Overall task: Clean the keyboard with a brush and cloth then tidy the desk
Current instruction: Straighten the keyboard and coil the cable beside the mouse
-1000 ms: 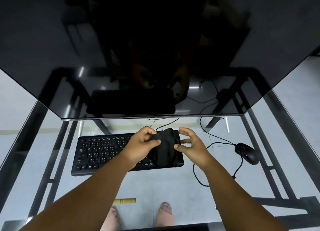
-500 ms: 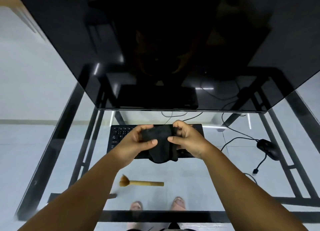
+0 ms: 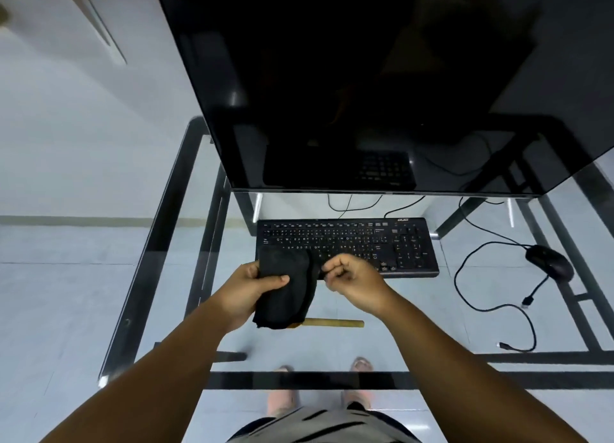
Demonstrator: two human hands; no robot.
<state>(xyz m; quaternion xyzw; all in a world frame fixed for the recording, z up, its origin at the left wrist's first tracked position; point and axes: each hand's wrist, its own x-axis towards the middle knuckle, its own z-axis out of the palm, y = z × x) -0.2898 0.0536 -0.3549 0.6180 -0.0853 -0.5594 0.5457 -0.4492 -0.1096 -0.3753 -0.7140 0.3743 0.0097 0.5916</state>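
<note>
The black keyboard [image 3: 365,240] lies on the glass desk [image 3: 415,309] under the monitor's lower edge. My left hand [image 3: 249,291] grips a folded black cloth [image 3: 287,290], which hangs over the keyboard's front left corner. My right hand [image 3: 354,280] has its fingers curled and pinches the cloth's right edge, just in front of the keyboard. A brush with a wooden handle [image 3: 334,323] lies on the desk near the front, with its bristle end hidden behind the hanging cloth.
A large dark monitor [image 3: 365,77] fills the top of the view. A black mouse [image 3: 550,263] sits to the right, and its loose cable [image 3: 495,306] loops across the glass. The desk's black frame [image 3: 332,379] runs along the front edge, and my feet show below through the glass.
The cloth has moved left and toward me, off the keyboard's right half and into my left hand. My right hand now holds only its edge. The camera view has shifted.
</note>
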